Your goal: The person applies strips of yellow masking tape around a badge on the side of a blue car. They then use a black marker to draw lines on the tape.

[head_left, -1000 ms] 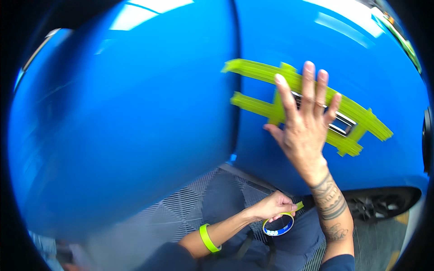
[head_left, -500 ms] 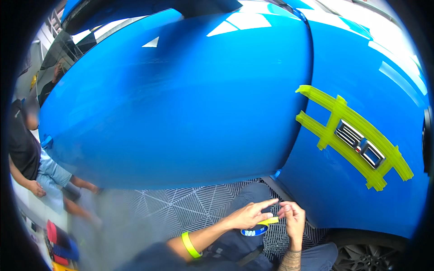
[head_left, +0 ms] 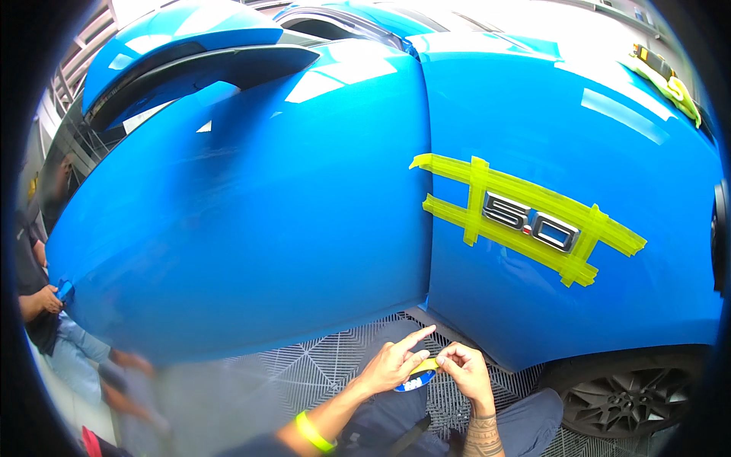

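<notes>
Tape (head_left: 548, 199) in yellow-green strips framed a chrome-and-black badge (head_left: 518, 219) on the blue fender (head_left: 487, 305), two long bands running above and below the badge and two shorter ones crossing them at its ends. Left of the badge, the tails of the long bands reached the gap where the fender met the blue door (head_left: 251, 228).

Below the badge and to its left, the person's two hands came together at a tape roll (head_left: 415, 384) with a blue inner ring. The left hand (head_left: 390, 367) held the tape roll, its thumb bent and its forefinger stretched straight out. The right hand (head_left: 466, 372), more nearly straight below the badge, had thumb and fingertip pinched on a loose strip (head_left: 426, 365) from the roll. A yellow-green wristband (head_left: 311, 431) circled the left forearm, farther below and left of the badge.

Below the badge and to its right sat a dark wheel (head_left: 628, 400); above and to its right, a yellow-green cloth (head_left: 674, 93) lay on the car. Far left of the badge, a co-worker's hand (head_left: 49, 298) was at the door handle (head_left: 67, 291); whether it gripped could not be told.
</notes>
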